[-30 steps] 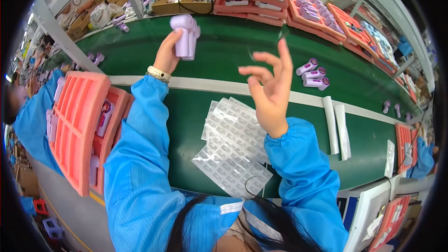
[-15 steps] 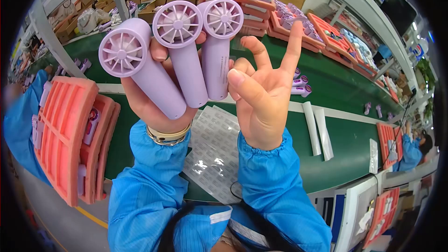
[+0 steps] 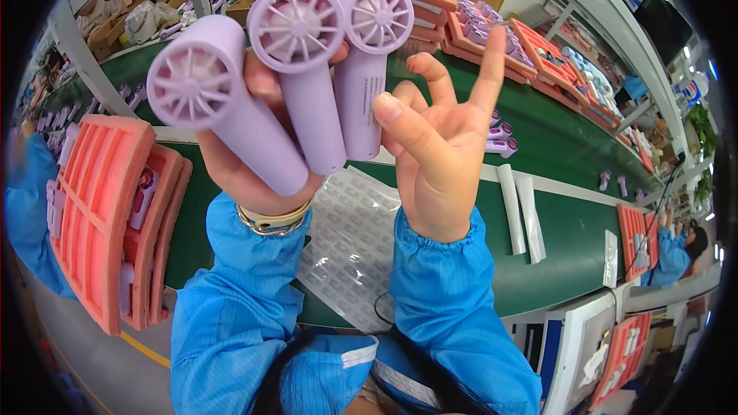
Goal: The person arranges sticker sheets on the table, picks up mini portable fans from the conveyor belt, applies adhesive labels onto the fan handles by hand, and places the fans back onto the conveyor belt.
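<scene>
My left hand [image 3: 265, 92] is closed around three light-purple handheld fans, their round grilles up. The left fan [image 3: 257, 138] leans most; the middle fan [image 3: 311, 119] and right fan [image 3: 360, 100] stand closer to upright. Small printed text shows on the right fan's handle. Beside that text, the thumb of my right hand [image 3: 442, 146] meets the handle's edge. Its other fingers are apart, one curled, one stretched upward with a thin indistinct bit at its tip. Below the hands a sheet of printed labels [image 3: 350, 238] lies on the green table [image 3: 569, 238].
Pink foam trays [image 3: 100, 215] holding fans are stacked at left. More trays [image 3: 530, 58] line the back right. Two white strips [image 3: 511, 211] and several purple fans [image 3: 500, 142] lie to the right. Co-workers [image 3: 669, 253] sit at right, left and back.
The fans appear slightly larger, the left one further left. My right thumb stays at the right fan's edge, and its printed text shows more fully. The surroundings have shifted slightly with my head.
</scene>
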Demonstrator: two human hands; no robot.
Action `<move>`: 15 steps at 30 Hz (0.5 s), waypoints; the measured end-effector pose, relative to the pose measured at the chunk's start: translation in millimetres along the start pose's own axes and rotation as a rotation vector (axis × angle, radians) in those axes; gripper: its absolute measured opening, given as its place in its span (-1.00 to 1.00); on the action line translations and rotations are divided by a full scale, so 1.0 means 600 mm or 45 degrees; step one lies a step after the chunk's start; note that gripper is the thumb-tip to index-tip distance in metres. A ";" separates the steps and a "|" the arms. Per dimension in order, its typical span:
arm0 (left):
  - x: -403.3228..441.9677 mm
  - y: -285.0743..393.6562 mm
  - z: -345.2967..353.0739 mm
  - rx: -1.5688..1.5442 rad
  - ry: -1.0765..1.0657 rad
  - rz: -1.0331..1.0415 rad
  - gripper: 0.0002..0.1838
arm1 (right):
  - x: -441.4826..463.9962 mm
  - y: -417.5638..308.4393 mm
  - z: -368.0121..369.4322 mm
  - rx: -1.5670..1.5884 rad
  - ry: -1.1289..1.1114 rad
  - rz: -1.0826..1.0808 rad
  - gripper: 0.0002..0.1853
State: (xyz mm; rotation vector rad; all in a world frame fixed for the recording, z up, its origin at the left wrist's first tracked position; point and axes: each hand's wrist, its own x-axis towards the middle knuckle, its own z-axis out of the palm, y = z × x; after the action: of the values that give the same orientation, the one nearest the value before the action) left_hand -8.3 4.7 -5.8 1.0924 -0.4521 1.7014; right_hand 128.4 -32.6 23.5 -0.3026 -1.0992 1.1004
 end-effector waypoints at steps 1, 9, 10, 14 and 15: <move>0.003 -0.001 -0.004 -0.081 -0.014 -0.020 -0.48 | 0.003 0.003 -0.007 0.009 -0.027 0.025 0.24; 0.009 0.000 0.007 -0.188 0.112 -0.183 -0.57 | -0.002 -0.001 0.007 -0.030 0.102 -0.127 -0.02; 0.006 -0.004 0.008 -0.084 0.140 -0.152 -0.53 | -0.007 0.000 0.012 -0.036 0.069 -0.126 -0.02; -0.010 -0.012 0.007 0.312 0.258 -0.081 -0.48 | -0.014 0.014 0.017 -0.072 -0.012 -0.146 0.01; -0.011 -0.010 0.013 0.362 0.286 -0.083 -0.46 | -0.015 0.014 0.017 -0.106 -0.010 -0.147 0.01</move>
State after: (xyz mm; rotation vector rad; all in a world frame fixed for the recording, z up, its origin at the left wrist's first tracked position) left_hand 0.6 -1.9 -8.3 1.0857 -0.0317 1.8424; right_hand 115.0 -38.9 17.6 -0.2968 -1.1573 0.9561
